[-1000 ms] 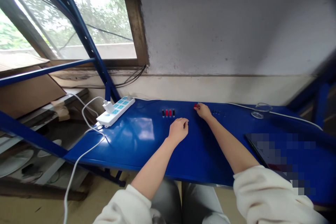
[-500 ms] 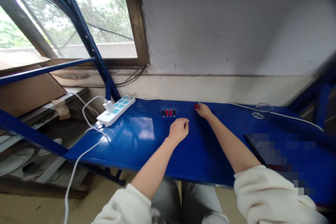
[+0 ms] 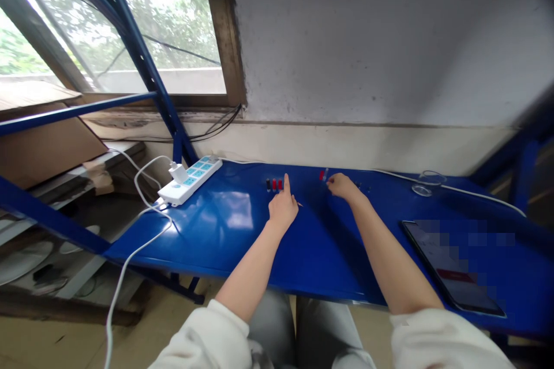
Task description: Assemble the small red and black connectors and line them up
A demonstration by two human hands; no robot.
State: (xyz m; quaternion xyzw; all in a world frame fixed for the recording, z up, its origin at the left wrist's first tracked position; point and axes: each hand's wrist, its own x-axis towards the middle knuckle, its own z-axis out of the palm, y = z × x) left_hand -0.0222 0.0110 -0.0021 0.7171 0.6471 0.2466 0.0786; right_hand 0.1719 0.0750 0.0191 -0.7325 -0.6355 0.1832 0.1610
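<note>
My left hand (image 3: 283,209) hovers over or rests on the blue table, its index finger stretched forward and its thumb out to the side. Just left of that fingertip, a short row holds a small black cylinder (image 3: 268,185) and two red cylinders (image 3: 277,185). The right end of the row is hidden behind the finger. My right hand (image 3: 341,186) has its fingers pinched together; whatever they may hold is too small to name. Beyond its fingertips stand a small red piece (image 3: 321,175) and a clear piece (image 3: 326,174). Tiny dark or clear bits (image 3: 362,186) lie right of that hand.
A white power strip (image 3: 190,181) with a plugged-in charger and cable lies at the table's left end. A tablet (image 3: 454,271) rests at the right. Clear round item (image 3: 422,190) and a white cable (image 3: 480,192) lie along the back. The wall (image 3: 367,147) closes off the rear.
My left hand has stretched out its index finger, now covering the row's right end. My right hand has drawn slightly back and right from the red piece, leaving it and the clear piece standing.
</note>
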